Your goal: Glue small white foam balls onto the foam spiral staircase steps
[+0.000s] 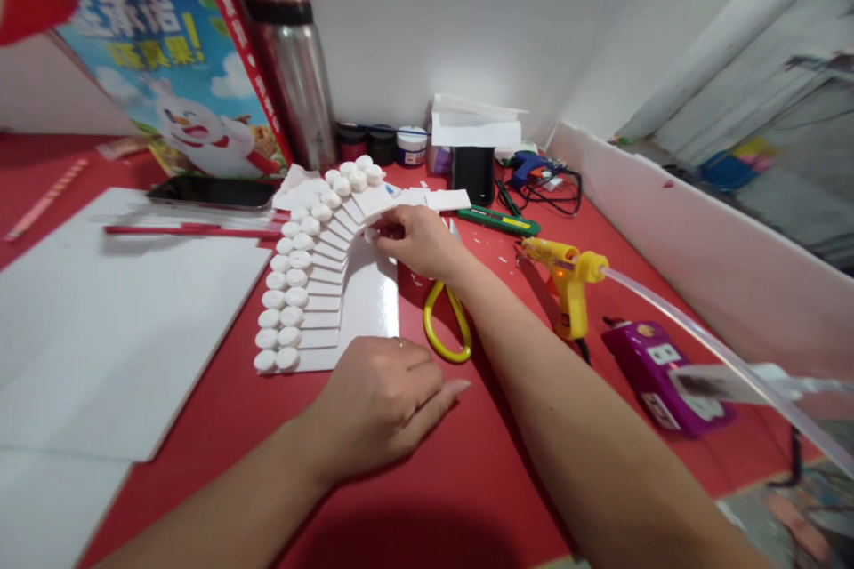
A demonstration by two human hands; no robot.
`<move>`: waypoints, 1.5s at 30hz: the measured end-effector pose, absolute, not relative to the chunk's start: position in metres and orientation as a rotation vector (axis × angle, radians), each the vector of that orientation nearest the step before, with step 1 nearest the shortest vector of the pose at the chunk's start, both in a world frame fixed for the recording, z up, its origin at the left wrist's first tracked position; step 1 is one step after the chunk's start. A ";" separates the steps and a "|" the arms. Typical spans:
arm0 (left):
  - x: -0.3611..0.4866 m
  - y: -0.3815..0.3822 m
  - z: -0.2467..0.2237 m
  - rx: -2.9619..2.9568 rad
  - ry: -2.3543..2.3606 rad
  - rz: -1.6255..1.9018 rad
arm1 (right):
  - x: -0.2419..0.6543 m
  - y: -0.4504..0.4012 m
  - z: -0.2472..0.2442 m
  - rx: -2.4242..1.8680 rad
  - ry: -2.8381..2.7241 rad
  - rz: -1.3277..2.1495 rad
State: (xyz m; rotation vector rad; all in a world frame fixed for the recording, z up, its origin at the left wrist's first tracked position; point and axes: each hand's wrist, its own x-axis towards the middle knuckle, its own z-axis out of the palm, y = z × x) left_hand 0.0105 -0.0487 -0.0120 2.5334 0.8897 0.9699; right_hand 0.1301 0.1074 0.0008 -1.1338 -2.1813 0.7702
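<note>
A white board [370, 302] lies on the red table, bearing a curved run of stair-like white strips [324, 289]. Two rows of small round white discs [297, 277] follow its outer side. At the upper inner end of the curve is my right hand [423, 240], thumb and fingers pinched together close to a white strip; what they hold is mostly hidden. My left hand [393, 400] rests palm down at the board's near edge, thumb stretched to the right, holding nothing visible. Yellow-handled scissors [428, 320] lie beside my right wrist, partly covered.
A yellow glue gun [567, 280] with a long glue stick and a purple power strip [667, 373] are at right. Behind stand a steel flask [294, 62], paint jars [412, 145] and a green cutter [500, 220]. Large white boards [120, 329] and a phone [212, 192] lie left.
</note>
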 end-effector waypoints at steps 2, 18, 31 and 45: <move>0.011 -0.049 -0.011 2.537 0.888 0.964 | 0.130 0.105 0.003 -1.132 -2.183 0.776; 0.010 -0.048 -0.010 2.528 0.893 0.948 | 0.132 0.106 0.001 -1.095 -2.175 0.746; 0.011 -0.048 -0.011 2.535 0.898 0.950 | 0.131 0.106 0.000 -1.145 -2.176 0.735; 0.008 -0.049 -0.011 2.493 0.971 0.917 | 0.142 0.118 0.005 -1.251 -2.023 0.656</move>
